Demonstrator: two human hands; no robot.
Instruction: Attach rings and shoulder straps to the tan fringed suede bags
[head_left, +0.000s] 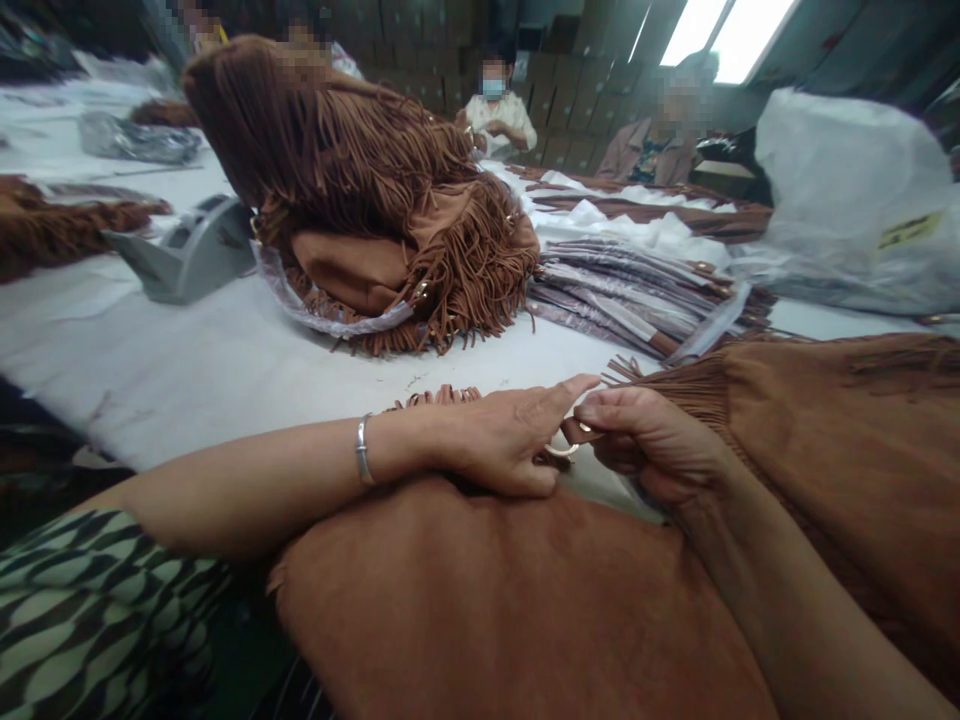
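A brown suede bag [495, 590] lies in front of me, its broad flat side toward me. Over its far edge, my left hand [502, 430] closes around a pale metal ring [561, 450]. My right hand [652, 440] pinches a short brown strap tab [576, 431] at that ring, thumb and forefinger pressed together. Both hands nearly meet there, and the fingertips of the left one are partly hidden. Some fringe [442, 396] shows behind my left wrist. To the right, another brown fringed suede bag [840, 440] lies close to my right forearm.
Fringed brown bags [360, 190] are piled on the white table [150, 370] beyond my hands. A grey tape dispenser [187, 250] stands left of them. Plastic-wrapped straps [622, 290] and a large plastic bag [847, 190] lie at right. Other people [499, 115] sit across the table.
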